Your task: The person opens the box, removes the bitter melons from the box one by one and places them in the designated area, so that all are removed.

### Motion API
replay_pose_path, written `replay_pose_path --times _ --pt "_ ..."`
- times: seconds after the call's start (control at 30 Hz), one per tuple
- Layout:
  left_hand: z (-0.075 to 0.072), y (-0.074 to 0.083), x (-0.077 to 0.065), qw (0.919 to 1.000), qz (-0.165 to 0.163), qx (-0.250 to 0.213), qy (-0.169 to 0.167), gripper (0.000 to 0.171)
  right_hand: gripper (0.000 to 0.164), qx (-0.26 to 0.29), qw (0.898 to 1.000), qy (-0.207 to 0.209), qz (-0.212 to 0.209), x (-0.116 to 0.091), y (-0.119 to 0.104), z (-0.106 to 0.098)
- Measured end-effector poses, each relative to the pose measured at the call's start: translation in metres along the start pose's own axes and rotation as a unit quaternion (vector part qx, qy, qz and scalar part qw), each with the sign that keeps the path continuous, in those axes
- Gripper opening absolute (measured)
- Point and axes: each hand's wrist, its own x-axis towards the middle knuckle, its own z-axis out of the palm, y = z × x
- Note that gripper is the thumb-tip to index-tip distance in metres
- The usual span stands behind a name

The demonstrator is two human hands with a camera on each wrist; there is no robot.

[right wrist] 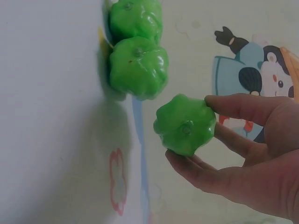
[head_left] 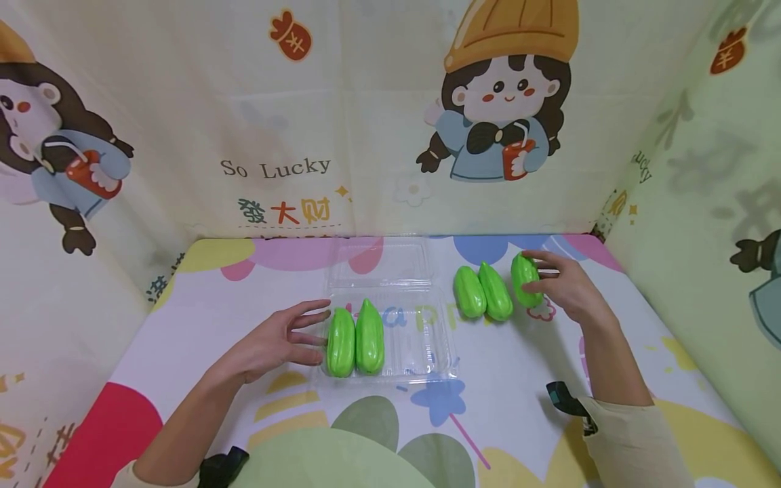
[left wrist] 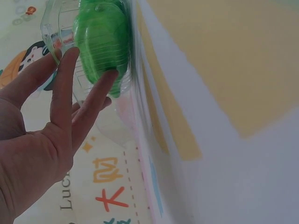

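Observation:
My right hand (head_left: pixel 570 288) pinches a glossy green ridged gourd (head_left: pixel 523 276) between thumb and fingers. In the right wrist view, that held gourd (right wrist: pixel 186 125) shows its end and hangs clear of the table surface. Two similar gourds (head_left: pixel 470 293) lie side by side just left of it. A clear plastic clamshell box (head_left: pixel 421 356) lies with its lid (head_left: pixel 381 263) folded back, and two more gourds (head_left: pixel 369 339) sit in its left half. My left hand (head_left: pixel 283 342) is at the box's left wall, with fingers (left wrist: pixel 65 88) spread and extended against the clear plastic.
A tablecloth (head_left: pixel 500 393) with colourful printed shapes covers the table. Cartoon-printed cloth (head_left: pixel 378 135) hangs behind and on both sides. Dark wrist straps (head_left: pixel 564 400) are on both forearms.

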Motion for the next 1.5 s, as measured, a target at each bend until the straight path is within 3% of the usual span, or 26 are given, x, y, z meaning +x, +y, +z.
replay_pose_path --times 0.8,1.5 --pt "0.002 -0.001 -0.001 1.0 -0.006 0.005 0.004 0.091 0.073 -0.024 1.0 -0.016 -0.003 0.008 0.017 0.014" --pt "0.002 0.001 0.0 1.0 -0.004 0.008 0.005 0.09 0.07 -0.043 0.999 -0.018 -0.009 0.008 0.012 0.015"
